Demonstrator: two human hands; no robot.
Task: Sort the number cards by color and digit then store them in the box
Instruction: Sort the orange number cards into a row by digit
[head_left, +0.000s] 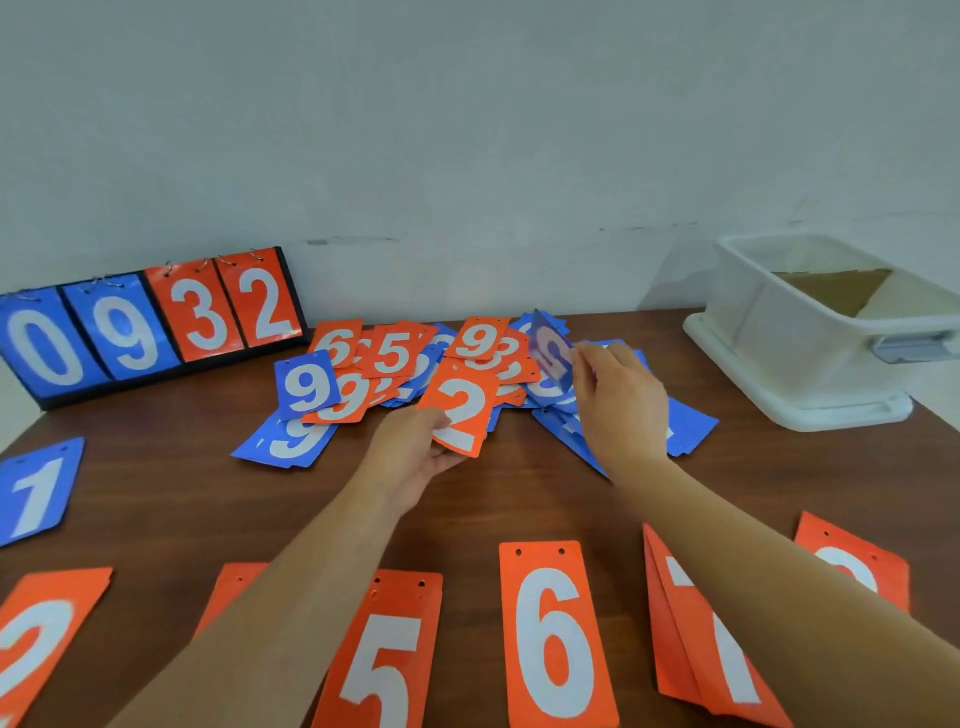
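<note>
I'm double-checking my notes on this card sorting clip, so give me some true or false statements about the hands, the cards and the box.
The left hand holds an orange 2 card. True.
The right hand lies flat and empty. False: it pinches a blurred blue card.
The scoreboard reads 0 9 3 2. True.
The white box holds stacked number cards. False: only brown cardboard shows inside.

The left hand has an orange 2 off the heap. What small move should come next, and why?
Probably carry the orange 2 card in the left hand to the orange 2 pile at the near left: sorted orange piles line the near edge, and that one shows the same digit. The right hand holds a blurred blue card.
</note>
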